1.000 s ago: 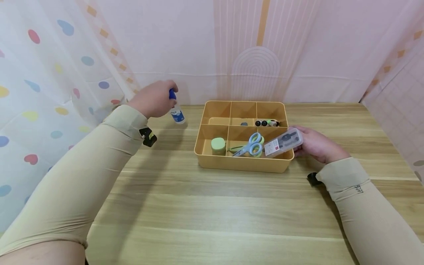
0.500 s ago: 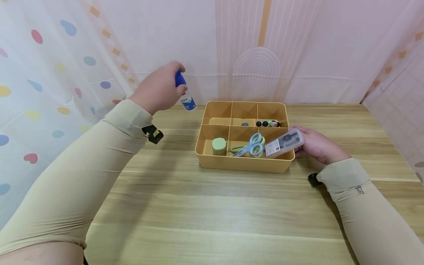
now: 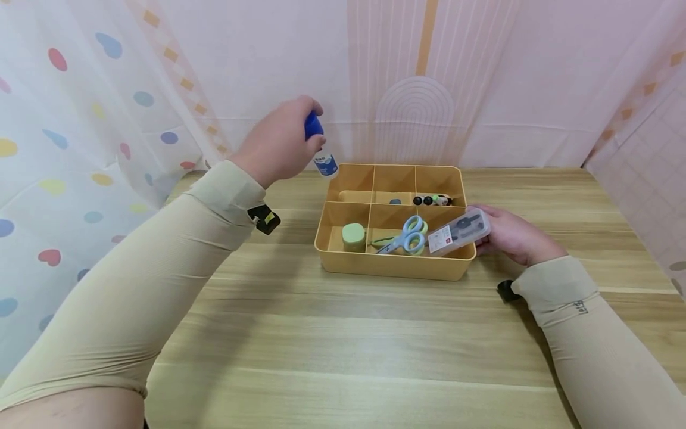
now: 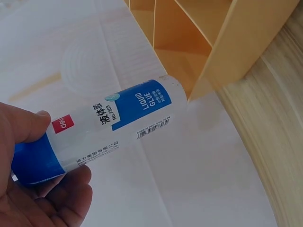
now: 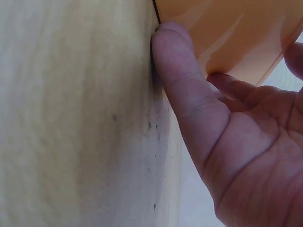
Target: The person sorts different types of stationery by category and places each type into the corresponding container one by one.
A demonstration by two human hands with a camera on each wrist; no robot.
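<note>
My left hand (image 3: 281, 143) grips a liquid glue bottle (image 4: 118, 109) by its blue cap end, thumb on one side and fingers on the other. In the head view the bottle is tilted, its clear bottom at the back left corner of the yellow divided organizer box (image 3: 396, 266) and above the table. My right hand (image 3: 509, 234) is at the box's right side. In the right wrist view its fingertips touch the box's outer wall, with one digit low by the table surface.
Inside the box are blue scissors (image 3: 403, 237), a green-lidded container (image 3: 354, 235), a clear case (image 3: 460, 231) leaning on the right rim, and black-ended cylinders (image 3: 433, 200) at the back right. A patterned curtain (image 3: 300, 53) hangs behind the wooden table (image 3: 375, 333).
My left hand has raised the glue bottle off the table and carried it right to the box's back left corner. The right hand and the box have stayed put.
</note>
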